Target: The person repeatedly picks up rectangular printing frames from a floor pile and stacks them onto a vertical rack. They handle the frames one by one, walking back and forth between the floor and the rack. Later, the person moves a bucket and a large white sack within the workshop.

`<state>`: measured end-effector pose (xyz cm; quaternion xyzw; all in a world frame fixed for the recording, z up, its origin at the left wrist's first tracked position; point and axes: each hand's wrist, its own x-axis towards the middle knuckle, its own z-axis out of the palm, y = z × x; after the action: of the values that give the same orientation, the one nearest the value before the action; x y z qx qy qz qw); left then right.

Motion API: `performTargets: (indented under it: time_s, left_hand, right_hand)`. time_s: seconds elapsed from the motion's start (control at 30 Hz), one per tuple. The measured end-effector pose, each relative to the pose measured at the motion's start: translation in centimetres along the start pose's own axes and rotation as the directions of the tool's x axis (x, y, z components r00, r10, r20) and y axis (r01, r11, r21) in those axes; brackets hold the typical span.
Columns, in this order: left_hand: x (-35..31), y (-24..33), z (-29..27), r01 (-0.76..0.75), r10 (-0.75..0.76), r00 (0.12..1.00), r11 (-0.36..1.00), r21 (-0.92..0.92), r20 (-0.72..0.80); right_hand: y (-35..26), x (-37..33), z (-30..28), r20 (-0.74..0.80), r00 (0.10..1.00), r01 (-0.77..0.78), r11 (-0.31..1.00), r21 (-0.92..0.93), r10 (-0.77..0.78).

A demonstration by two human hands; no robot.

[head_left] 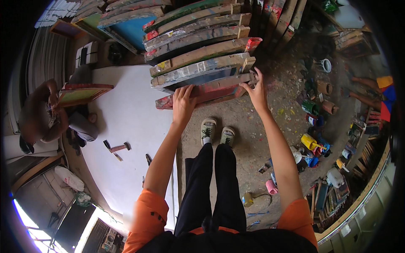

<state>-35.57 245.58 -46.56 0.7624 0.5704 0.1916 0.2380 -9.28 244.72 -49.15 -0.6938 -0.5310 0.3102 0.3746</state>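
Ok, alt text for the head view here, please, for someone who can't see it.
A person's left hand and right hand hold the nearest, red-stained wooden frame in a row of paint-marked frames. At left, another person holds a frame beside a white surface bearing a hammer; a yellow container and others lie scattered at right.

Frames line up far in the middle, a sheet to their left, hammer on it, person at its left edge, pots across the right!
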Motion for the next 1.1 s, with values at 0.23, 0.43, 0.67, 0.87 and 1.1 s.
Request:
performTargets:
  time_s: [0.23,0.43,0.67,0.87,1.1]
  left_hand:
    - [0.0,1.3,1.2,-0.098,0.099,0.995,0.994,0.041,-0.008]
    - [-1.6,4.7,-0.6,-0.004,-0.008,0.992,0.996,0.091,0.128]
    - [-7.2,11.1,-5.4,-0.136,0.129,0.969,0.99,0.02,0.209]
    - [-17.1,13.3,-4.6,-0.3,0.301,0.873,0.952,-0.065,0.383]
    - [-25.2,13.8,-0.5,-0.319,0.35,0.731,0.934,-0.16,0.586]
  right_hand:
    - [0.5,-0.3,1.8,-0.175,0.984,0.007,0.996,-0.091,-0.023]
    - [-0.5,-2.4,-0.8,-0.089,0.996,-0.022,0.986,-0.167,0.007]
    - [-4.7,-16.0,-7.2,-0.097,0.987,-0.131,0.989,-0.064,0.125]
    - [-3.4,-38.4,-10.3,0.064,0.899,-0.423,0.896,-0.138,0.434]
    - [-2.9,-65.0,-12.4,-0.385,0.234,-0.803,0.401,0.441,0.893]
